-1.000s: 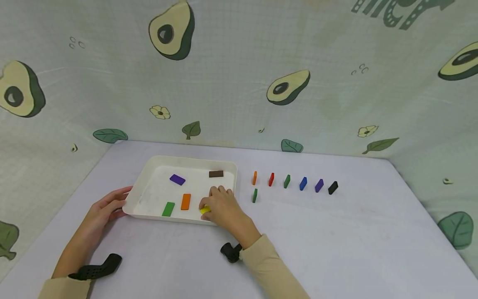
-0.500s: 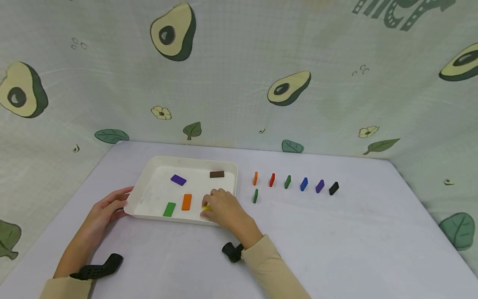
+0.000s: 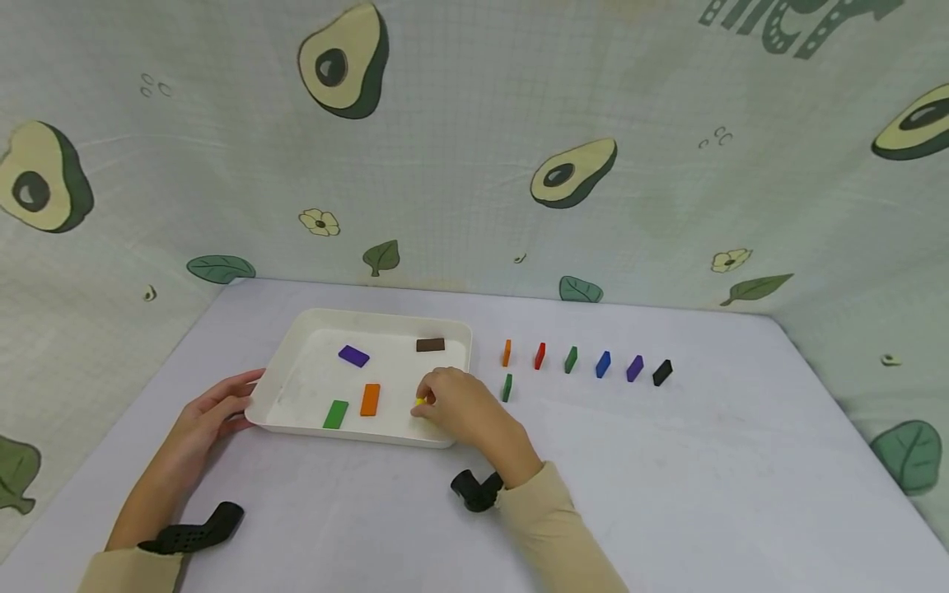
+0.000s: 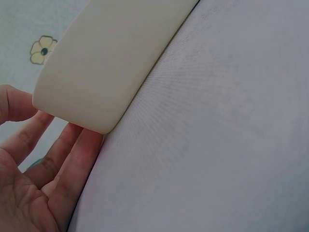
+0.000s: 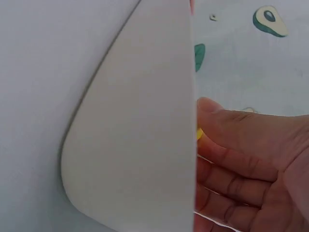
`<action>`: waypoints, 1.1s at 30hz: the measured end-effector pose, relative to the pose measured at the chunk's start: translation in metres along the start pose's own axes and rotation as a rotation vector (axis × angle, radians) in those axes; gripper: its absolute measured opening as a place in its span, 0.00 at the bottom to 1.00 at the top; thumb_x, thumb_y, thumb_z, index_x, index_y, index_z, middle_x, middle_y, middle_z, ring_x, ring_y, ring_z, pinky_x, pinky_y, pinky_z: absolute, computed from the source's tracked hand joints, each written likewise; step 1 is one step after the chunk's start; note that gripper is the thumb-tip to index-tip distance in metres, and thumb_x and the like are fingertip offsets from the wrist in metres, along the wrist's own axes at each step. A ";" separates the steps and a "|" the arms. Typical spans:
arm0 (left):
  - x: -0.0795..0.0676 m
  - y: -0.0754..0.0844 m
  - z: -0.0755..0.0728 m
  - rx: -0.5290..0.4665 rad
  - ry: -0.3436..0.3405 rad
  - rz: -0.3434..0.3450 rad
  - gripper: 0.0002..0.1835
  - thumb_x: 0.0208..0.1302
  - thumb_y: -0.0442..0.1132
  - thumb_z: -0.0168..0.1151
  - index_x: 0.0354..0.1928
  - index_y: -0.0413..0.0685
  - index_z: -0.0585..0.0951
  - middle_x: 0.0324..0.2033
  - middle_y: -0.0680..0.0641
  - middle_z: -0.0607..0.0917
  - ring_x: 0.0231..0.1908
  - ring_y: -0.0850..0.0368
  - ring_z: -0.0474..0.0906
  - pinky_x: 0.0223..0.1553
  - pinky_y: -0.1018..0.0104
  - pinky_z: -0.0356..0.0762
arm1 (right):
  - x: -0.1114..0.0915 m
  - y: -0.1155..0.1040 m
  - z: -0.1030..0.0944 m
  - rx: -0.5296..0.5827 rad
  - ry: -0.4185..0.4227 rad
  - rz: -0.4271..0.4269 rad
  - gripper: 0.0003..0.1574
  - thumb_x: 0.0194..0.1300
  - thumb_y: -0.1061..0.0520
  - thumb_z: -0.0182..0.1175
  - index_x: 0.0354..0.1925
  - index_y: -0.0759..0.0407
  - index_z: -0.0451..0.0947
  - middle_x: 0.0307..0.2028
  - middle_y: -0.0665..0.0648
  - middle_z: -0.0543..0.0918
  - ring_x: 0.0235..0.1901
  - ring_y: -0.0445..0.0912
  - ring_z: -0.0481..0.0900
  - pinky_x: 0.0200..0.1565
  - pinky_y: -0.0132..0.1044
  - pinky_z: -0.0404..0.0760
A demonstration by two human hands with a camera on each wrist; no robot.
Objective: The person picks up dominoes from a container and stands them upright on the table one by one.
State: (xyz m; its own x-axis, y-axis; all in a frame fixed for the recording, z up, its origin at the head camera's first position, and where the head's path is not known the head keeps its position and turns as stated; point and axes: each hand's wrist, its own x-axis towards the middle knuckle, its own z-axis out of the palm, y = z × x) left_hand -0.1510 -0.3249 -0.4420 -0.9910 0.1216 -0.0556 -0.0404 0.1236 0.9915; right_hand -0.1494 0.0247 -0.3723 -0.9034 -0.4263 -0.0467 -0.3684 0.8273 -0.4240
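A white tray (image 3: 296,350) lies on the pale table and holds a purple block (image 3: 353,356), a brown block (image 3: 430,344), an orange block (image 3: 370,399) and a green block (image 3: 335,414). My right hand (image 3: 460,405) is over the tray's near right corner and pinches a small yellow block (image 3: 420,401), which shows as a yellow sliver (image 5: 199,134) behind the tray wall (image 5: 140,135) in the right wrist view. My left hand (image 3: 211,412) rests against the tray's left corner (image 4: 91,92) with relaxed fingers (image 4: 72,164).
Right of the tray, several small blocks stand on edge in a row: orange (image 3: 507,352), red (image 3: 539,356), green (image 3: 570,360), blue (image 3: 603,364), purple (image 3: 633,368), black (image 3: 662,372). A second green block (image 3: 507,387) stands nearer. An avocado-print cloth backs the table.
My right hand has lifted the yellow block off the tray floor and shifted a little to the right and away. The left hand and the tray have stayed put.
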 end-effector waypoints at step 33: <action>-0.001 0.001 -0.001 -0.036 -0.005 0.002 0.21 0.68 0.42 0.53 0.62 0.53 0.71 0.47 0.71 0.78 0.40 0.73 0.77 0.37 0.79 0.76 | -0.039 0.047 -0.072 0.414 0.183 0.012 0.12 0.60 0.55 0.62 0.43 0.58 0.79 0.33 0.53 0.80 0.34 0.44 0.75 0.37 0.34 0.76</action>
State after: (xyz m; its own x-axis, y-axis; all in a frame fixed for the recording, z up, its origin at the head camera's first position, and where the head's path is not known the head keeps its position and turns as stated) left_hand -0.1505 -0.3258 -0.4414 -0.9905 0.1263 -0.0543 -0.0435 0.0874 0.9952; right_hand -0.1469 0.1065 -0.3253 -0.9448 -0.3148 0.0913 -0.2725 0.5999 -0.7523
